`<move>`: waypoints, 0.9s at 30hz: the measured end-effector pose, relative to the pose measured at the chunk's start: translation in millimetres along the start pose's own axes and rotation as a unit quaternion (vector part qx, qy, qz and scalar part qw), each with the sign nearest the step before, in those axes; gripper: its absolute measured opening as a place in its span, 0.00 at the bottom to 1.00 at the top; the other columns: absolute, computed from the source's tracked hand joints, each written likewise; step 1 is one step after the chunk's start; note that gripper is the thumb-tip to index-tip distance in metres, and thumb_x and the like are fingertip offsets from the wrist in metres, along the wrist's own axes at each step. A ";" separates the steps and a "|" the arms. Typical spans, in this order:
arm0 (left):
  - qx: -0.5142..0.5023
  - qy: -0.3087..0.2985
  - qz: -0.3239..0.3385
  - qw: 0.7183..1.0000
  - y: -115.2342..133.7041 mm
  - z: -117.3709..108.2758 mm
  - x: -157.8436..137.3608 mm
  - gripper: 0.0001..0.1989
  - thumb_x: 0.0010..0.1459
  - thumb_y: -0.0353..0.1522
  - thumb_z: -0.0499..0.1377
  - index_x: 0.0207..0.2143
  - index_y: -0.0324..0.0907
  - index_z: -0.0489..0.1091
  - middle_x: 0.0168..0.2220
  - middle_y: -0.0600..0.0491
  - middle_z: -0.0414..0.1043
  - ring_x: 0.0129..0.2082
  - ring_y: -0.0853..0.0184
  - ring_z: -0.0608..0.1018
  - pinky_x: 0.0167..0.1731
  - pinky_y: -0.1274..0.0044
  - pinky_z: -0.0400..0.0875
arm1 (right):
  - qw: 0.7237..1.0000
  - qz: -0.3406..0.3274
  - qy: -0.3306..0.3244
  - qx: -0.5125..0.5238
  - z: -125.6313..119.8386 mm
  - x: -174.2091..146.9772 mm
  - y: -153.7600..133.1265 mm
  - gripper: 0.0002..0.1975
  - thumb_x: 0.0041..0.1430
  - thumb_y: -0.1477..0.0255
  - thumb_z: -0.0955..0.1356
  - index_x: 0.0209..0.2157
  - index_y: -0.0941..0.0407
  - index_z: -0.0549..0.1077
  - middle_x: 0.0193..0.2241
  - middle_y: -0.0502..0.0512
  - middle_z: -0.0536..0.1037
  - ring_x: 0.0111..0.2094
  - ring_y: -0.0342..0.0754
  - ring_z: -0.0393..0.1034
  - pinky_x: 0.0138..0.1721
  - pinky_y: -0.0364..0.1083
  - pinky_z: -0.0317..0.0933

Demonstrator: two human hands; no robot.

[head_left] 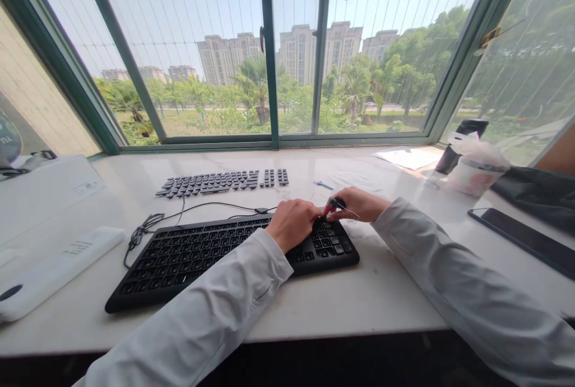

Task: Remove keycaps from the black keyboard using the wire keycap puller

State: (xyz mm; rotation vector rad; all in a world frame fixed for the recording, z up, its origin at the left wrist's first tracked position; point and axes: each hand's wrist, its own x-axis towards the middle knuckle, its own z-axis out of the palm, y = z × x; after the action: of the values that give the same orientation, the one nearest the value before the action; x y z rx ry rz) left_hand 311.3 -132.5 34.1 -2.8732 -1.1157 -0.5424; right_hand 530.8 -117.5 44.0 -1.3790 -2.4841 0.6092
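Observation:
A black keyboard (242,255) lies at a slant on the white surface, with bare key sockets over most of it and some keycaps still seated at its right end. My right hand (357,204) grips a keycap puller (336,202), a small black and red tool with thin wire loops, over the keyboard's upper right corner. My left hand (291,222) rests over the right part of the keyboard, its fingers drawn together close to the tool's tip. What those fingertips hold, if anything, is hidden. Loose black keycaps (211,182) lie in rows behind the keyboard.
A small blue tool (324,185) lies behind my hands. The keyboard's cable (146,225) is bundled at left, near a long white object (63,270). On the right are a phone (525,237), a bagged cup (477,174) and paper (411,158). A window frame (273,138) stands behind.

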 end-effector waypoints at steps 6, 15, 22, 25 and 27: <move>0.016 0.008 -0.014 1.000 -3.4 2.0 0.1 0.14 0.60 0.31 0.52 0.37 0.47 0.78 0.36 0.48 0.78 0.34 0.61 0.78 0.33 0.73 0.65 | 1.000 -0.001 -0.012 -0.011 -1.2 -1.7 -3.7 0.19 0.53 0.56 0.69 0.38 0.56 0.80 0.31 0.54 0.81 0.33 0.48 0.73 0.35 0.43 0.61; 0.022 0.003 -0.011 1.000 -4.5 4.0 0.8 0.13 0.59 0.30 0.53 0.37 0.46 0.78 0.36 0.48 0.78 0.35 0.60 0.78 0.33 0.73 0.65 | 0.998 -0.006 0.005 -0.063 -1.3 -4.4 -13.2 0.16 0.54 0.59 0.69 0.37 0.55 0.80 0.31 0.54 0.81 0.32 0.48 0.72 0.35 0.43 0.60; 0.040 -0.014 -0.013 0.999 -1.6 0.7 0.9 0.13 0.59 0.30 0.52 0.33 0.43 0.76 0.36 0.47 0.77 0.35 0.60 0.78 0.33 0.73 0.66 | 0.995 0.018 0.009 -0.101 -5.0 -6.7 -31.1 0.11 0.53 0.64 0.69 0.35 0.54 0.80 0.30 0.54 0.82 0.33 0.49 0.74 0.35 0.43 0.61; 0.052 -0.020 -0.009 0.998 -0.8 -1.9 0.5 0.13 0.60 0.30 0.51 0.32 0.42 0.76 0.36 0.48 0.77 0.35 0.60 0.78 0.33 0.73 0.66 | 0.992 0.033 -0.001 -0.122 -9.0 -4.9 -39.5 0.09 0.52 0.66 0.70 0.34 0.54 0.81 0.29 0.54 0.82 0.32 0.48 0.75 0.35 0.43 0.61; 0.058 -0.021 0.004 0.998 -1.2 -4.1 0.4 0.12 0.59 0.29 0.51 0.33 0.42 0.75 0.36 0.48 0.77 0.35 0.60 0.78 0.32 0.74 0.66 | 0.990 0.042 -0.010 -0.135 -11.2 -2.8 -43.7 0.09 0.51 0.66 0.70 0.33 0.54 0.81 0.27 0.53 0.81 0.32 0.48 0.75 0.34 0.42 0.61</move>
State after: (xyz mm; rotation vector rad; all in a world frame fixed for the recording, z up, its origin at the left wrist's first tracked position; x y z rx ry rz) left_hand 309.5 -131.9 38.0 -2.8007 -1.1012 -0.4055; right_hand 503.8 -137.6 74.1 -1.5841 -2.6119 0.3114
